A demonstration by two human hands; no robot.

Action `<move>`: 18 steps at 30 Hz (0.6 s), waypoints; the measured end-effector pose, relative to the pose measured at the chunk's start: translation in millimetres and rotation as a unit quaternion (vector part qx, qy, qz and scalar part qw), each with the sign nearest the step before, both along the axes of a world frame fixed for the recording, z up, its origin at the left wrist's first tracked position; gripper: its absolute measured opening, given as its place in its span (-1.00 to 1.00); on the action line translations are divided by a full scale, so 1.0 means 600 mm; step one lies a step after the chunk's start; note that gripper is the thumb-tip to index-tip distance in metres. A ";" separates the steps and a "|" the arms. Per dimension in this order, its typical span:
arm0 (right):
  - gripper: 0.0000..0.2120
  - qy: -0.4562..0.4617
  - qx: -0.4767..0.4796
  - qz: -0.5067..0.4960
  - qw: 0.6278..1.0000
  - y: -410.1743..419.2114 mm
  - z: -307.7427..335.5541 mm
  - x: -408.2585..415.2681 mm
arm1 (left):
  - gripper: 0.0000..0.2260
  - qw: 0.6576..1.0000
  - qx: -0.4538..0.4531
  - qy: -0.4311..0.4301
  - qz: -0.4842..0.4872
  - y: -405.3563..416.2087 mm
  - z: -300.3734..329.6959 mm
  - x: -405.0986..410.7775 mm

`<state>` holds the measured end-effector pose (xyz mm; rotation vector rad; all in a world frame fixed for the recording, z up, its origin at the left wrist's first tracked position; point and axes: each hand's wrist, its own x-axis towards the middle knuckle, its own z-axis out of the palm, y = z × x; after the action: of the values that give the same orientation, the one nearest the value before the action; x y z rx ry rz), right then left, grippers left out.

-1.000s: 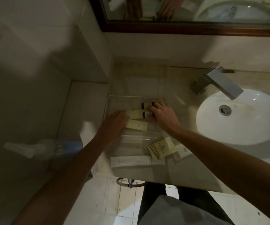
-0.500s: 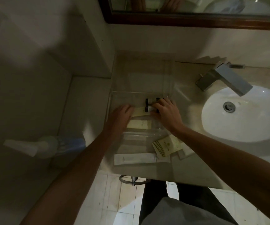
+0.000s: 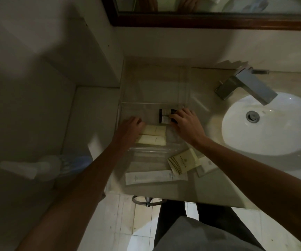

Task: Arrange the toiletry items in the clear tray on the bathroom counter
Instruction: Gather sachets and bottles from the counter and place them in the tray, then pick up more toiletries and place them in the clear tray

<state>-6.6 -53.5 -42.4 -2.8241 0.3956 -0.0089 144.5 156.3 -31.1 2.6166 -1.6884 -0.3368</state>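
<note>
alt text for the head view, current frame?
Seen from above, a person's right hand touches small dark-capped bottles in a clear tray beside the sink; the left hand rests by two pale sachets.

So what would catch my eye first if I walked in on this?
Probably the two hands in the clear tray: the right hand fingers small dark-capped bottles, and the left hand rests by two pale yellow tubes. To the right, the white sink glows under a square metal faucet.
</note>
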 end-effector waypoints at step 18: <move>-0.19 0.166 0.063 0.109 0.978 0.008 0.000 -0.208 | -0.56 0.994 -0.025 0.049 -0.095 -0.050 -0.015 -0.304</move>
<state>-131.3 -48.5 -42.4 -2.7263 0.1463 0.5204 -37.6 126.5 -40.3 2.3677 -1.8917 -0.4124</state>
